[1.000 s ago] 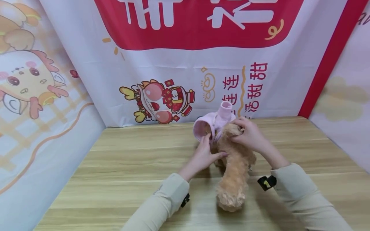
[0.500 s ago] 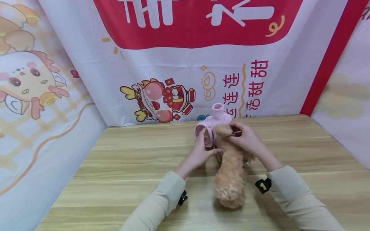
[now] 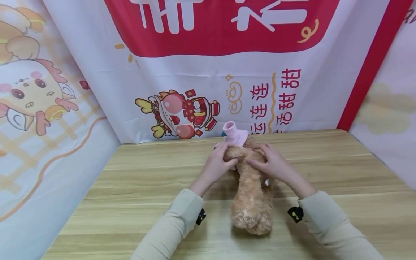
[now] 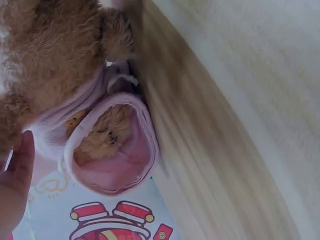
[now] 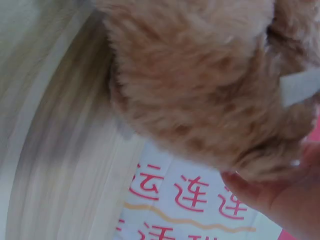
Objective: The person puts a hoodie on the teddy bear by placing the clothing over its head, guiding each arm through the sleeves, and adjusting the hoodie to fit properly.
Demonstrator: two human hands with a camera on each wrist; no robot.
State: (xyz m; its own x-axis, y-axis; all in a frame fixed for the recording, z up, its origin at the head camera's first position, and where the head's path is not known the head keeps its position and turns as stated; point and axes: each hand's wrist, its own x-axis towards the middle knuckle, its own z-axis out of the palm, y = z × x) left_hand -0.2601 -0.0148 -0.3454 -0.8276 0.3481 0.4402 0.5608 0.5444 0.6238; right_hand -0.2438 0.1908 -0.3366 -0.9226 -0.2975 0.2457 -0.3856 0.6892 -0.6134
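Observation:
A light-brown plush teddy bear (image 3: pixel 247 191) lies on the table, its legs towards me. A pink hooded top (image 3: pixel 234 136) sits at its far end. The left wrist view shows the bear's face (image 4: pixel 102 137) inside the round hood opening (image 4: pixel 145 150). My left hand (image 3: pixel 213 166) holds one limb of the bear at the left, beside the pink cloth. On the other side my right hand (image 3: pixel 276 164) grips the upper body, thumb on the fur. A white tag (image 5: pixel 300 87) sticks out of the fur in the right wrist view.
The wood-grain table (image 3: pixel 146 191) runs back to a white and red printed banner (image 3: pixel 182 76). Printed cloth walls (image 3: pixel 42 144) stand at both sides. Dark wrist straps (image 3: pixel 295 213) show at both sleeves.
The bear has turned, and the pink top's tube-shaped end has swung left. My left hand has moved from the hood opening to the bear's limb. My right hand has shifted slightly down the bear.

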